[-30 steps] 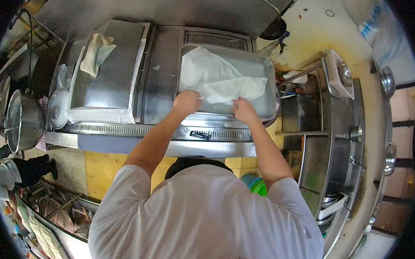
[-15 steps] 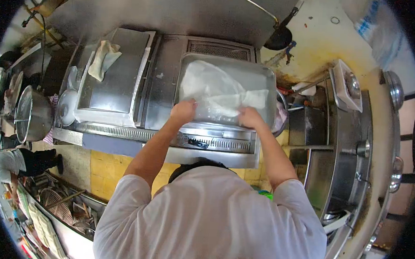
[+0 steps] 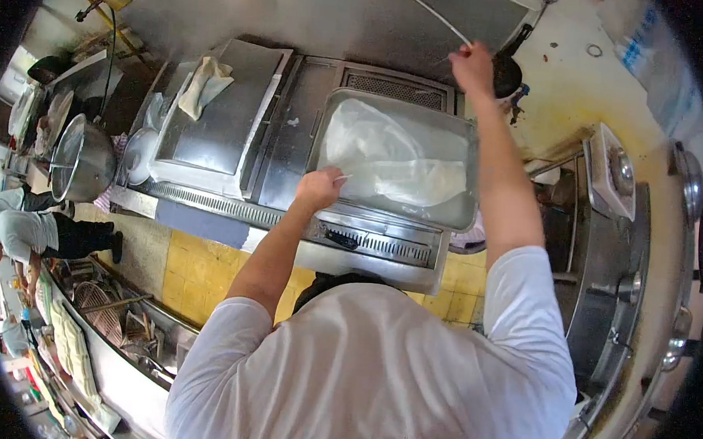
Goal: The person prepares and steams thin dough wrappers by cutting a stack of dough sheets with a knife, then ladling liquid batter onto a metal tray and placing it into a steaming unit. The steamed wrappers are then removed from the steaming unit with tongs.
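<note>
A large metal tray (image 3: 470,202) sits on the steel counter, with a wet white cloth (image 3: 421,179) spread in what looks like shallow water. My left hand (image 3: 320,188) is over the tray's left front corner. Its fingers are pinched, and a small white bit shows at the tips, too small to name. Stretched out beyond the tray's back right corner, my right hand (image 3: 474,69) closes around the lower end of a thin metal water pipe (image 3: 430,10). The hand hides the pipe's tip.
A black pan (image 3: 505,75) hangs just right of my right hand. To the left, a crumpled cloth (image 3: 205,86) lies on a flat metal lid (image 3: 222,117). A big metal pot (image 3: 84,158) stands farther left, and co-workers (image 3: 37,235) are behind it. A shelving unit (image 3: 604,256) lines the right.
My right hand has left the cloth and reached up and away to the pipe. The left hand stays near the tray's corner. The cloth lies flatter, and the view has shifted slightly.
</note>
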Motion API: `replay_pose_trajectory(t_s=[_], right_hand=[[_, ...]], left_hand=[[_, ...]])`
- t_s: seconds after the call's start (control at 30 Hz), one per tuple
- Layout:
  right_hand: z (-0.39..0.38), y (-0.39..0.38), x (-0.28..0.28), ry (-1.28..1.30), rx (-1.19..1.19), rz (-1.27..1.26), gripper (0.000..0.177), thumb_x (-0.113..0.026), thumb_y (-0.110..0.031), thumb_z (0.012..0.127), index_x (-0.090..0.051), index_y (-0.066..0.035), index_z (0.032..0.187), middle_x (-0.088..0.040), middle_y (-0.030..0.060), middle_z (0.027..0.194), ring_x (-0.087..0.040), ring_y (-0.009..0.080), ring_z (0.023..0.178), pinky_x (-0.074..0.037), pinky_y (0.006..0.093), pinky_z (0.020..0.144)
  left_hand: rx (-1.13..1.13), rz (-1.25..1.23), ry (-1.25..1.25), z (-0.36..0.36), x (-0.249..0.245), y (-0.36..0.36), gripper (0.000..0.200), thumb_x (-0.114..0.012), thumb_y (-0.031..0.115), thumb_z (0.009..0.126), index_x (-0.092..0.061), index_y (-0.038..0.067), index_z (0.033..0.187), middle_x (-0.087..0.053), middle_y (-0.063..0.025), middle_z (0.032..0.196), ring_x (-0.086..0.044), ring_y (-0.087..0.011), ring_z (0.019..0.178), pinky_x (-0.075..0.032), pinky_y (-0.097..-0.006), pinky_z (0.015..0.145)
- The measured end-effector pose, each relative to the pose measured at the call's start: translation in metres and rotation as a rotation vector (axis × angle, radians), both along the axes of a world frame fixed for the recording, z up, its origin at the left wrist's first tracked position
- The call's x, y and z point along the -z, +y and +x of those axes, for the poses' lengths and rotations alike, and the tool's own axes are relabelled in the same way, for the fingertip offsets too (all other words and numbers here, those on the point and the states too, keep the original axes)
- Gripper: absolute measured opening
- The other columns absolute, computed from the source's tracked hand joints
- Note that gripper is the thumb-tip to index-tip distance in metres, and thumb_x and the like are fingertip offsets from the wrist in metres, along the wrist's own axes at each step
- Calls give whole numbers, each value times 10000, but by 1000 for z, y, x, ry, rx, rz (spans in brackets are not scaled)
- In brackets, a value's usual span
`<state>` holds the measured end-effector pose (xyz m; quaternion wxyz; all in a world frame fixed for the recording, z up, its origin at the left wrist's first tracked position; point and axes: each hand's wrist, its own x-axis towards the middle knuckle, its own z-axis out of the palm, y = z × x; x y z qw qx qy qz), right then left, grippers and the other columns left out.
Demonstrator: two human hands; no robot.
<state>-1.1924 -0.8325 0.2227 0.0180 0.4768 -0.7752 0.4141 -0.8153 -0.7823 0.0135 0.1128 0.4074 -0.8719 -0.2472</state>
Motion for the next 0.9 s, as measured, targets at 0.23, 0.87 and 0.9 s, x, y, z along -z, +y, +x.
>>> replay_pose_trajectory(t_s=[0.23,0.87,0.9], right_hand=[[114,33,-6,-658,-199,-84,228,-722,-128,835,-534,-50,937,-622,35,853,-606,158,719,-516,334,636],[106,17,107,-838,-586,453,322,-569,-9,827,-684,6,1128,-725,133,978,-660,205,916,-509,340,796],[103,23,103,-837,-584,450,322,-569,-9,827,-684,6,1128,-725,133,978,-660,205,916,-509,340,796]], left_hand=[[8,124,-190,-4,-4,-9,327,-646,402,877,-744,142,1050,-719,-140,1068,-675,-378,987,-536,-476,877],[-33,-92,493,-108,-141,-86,193,-603,208,926,-740,73,944,-694,-231,912,-676,-427,876,-543,-492,773],[-38,-191,599,-105,-139,-102,187,-608,204,933,-743,79,966,-702,-224,914,-684,-417,872,-548,-476,769]])
